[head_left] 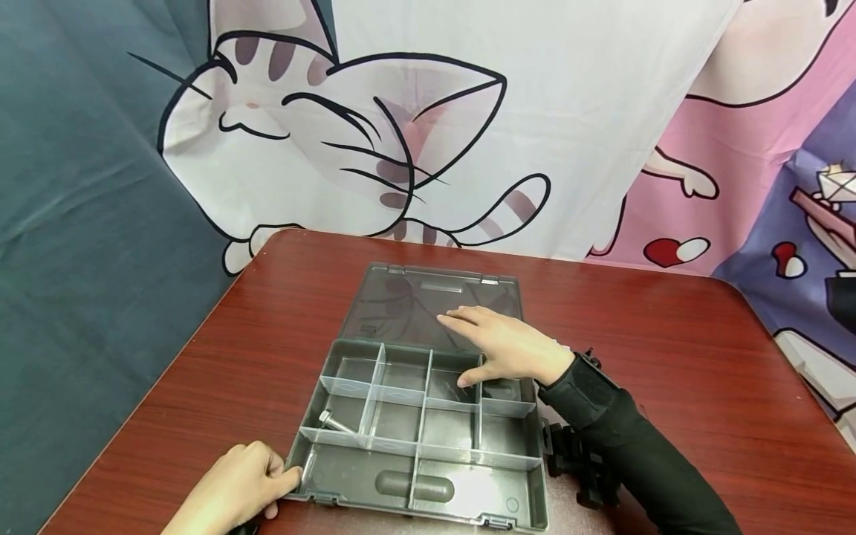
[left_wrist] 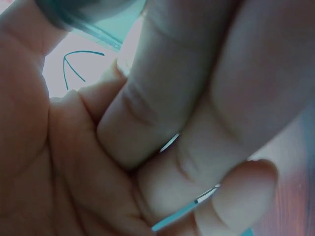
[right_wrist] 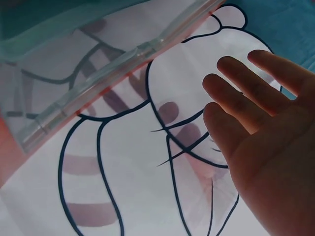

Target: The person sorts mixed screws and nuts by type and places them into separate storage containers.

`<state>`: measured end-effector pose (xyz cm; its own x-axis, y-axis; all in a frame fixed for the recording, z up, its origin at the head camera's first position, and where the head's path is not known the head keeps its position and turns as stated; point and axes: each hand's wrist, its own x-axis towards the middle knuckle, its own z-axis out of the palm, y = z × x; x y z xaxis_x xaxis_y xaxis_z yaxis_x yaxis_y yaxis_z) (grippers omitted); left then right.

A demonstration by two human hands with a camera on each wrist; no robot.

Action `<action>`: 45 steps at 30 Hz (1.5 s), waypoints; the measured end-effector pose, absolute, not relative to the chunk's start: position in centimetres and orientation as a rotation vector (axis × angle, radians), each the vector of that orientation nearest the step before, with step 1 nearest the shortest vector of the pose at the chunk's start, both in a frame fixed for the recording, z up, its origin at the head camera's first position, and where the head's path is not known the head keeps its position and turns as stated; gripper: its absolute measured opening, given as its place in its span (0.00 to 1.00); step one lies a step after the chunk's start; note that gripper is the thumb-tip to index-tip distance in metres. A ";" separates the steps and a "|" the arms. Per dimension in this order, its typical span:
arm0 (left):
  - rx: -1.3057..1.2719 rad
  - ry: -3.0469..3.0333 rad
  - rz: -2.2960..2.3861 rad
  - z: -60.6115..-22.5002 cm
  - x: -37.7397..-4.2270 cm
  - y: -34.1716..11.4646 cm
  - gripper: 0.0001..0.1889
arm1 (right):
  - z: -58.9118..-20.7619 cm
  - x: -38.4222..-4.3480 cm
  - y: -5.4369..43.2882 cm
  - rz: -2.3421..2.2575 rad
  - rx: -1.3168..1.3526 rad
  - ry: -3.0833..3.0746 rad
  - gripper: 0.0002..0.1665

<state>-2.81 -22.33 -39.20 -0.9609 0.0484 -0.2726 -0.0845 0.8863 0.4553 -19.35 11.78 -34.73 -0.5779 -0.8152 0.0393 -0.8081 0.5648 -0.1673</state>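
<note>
A grey see-through compartment box lies on the table with its lid folded back behind it. Thin clear dividers split it into several compartments. A metal bolt lies in a compartment on the left side. At the front left corner, my left hand pinches the box wall between thumb and curled fingers; its curled fingers fill the left wrist view. My right hand hovers over the back compartments and lid hinge with fingers spread, holding nothing. In the right wrist view its fingers are extended, near the lid's edge.
The box rests on a reddish-brown wooden table. A cloth with cartoon cats hangs behind the table's back edge. Black wrist gear shows beside the box's right side, under my right forearm.
</note>
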 end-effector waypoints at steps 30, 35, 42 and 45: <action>0.002 2.754 0.712 -39.2 -2.9 -22.4 0.19 | -36.0 -19.6 20.6 -0.419 -1.061 2.854 0.53; 0.010 2.752 0.724 -39.2 -2.8 -22.4 0.19 | -36.6 -19.4 22.2 -0.443 -1.017 2.878 0.52; 0.024 2.773 0.715 -39.2 -2.8 -22.4 0.19 | -37.5 -19.4 23.6 -0.451 -1.014 2.873 0.51; 0.029 2.783 0.708 -39.2 -2.7 -22.4 0.19 | -37.9 -19.6 23.8 -0.449 -1.014 2.867 0.50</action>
